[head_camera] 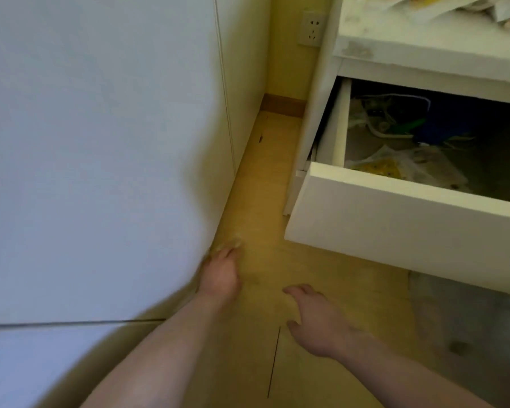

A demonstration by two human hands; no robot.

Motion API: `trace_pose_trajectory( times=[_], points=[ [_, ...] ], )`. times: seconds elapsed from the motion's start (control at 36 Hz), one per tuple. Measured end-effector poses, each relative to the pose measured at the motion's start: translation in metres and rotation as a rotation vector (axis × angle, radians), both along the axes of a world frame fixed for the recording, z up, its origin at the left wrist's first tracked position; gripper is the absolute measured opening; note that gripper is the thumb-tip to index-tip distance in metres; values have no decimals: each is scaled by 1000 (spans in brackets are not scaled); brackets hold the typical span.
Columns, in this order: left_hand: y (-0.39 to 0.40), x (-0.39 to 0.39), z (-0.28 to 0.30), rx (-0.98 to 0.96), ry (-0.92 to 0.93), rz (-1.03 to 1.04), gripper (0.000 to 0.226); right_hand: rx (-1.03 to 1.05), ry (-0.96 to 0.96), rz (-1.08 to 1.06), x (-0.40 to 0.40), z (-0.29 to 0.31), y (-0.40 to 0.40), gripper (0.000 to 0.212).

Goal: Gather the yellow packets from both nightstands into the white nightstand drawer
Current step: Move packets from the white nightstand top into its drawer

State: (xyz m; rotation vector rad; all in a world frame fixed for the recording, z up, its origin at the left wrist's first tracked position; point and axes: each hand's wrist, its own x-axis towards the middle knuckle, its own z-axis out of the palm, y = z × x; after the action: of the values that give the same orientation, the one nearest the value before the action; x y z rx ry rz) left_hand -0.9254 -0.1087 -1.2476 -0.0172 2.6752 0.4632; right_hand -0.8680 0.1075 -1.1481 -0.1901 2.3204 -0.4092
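The white nightstand (424, 45) stands at the upper right with its drawer (395, 213) pulled out. Inside the drawer lie a yellow packet (377, 169), clear wrappers, white cables and a blue object. More packets (442, 4) lie on the nightstand's top at the frame's upper edge. My left hand (220, 272) reaches down to the floor beside the white cabinet, its fingertips on something small and blurred (233, 242). My right hand (315, 316) hovers over the floor with fingers spread and relaxed, holding nothing.
A tall white cabinet (100, 142) fills the left side. A narrow strip of wooden floor (265, 201) runs between it and the nightstand to a yellow wall with a power socket (312, 29). A grey patch (468, 319) covers the floor below the drawer.
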Motion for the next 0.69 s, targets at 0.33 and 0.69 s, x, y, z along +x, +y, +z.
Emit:
trace_pose_trajectory(
  times=[0.33,0.69],
  points=[
    [36,75,327,465,404,559,39,-128,107,-216,38,267,31,46],
    [168,-10,505,1099,-198,848,21,-38,205,-436,-3,390,169,57]
  ],
)
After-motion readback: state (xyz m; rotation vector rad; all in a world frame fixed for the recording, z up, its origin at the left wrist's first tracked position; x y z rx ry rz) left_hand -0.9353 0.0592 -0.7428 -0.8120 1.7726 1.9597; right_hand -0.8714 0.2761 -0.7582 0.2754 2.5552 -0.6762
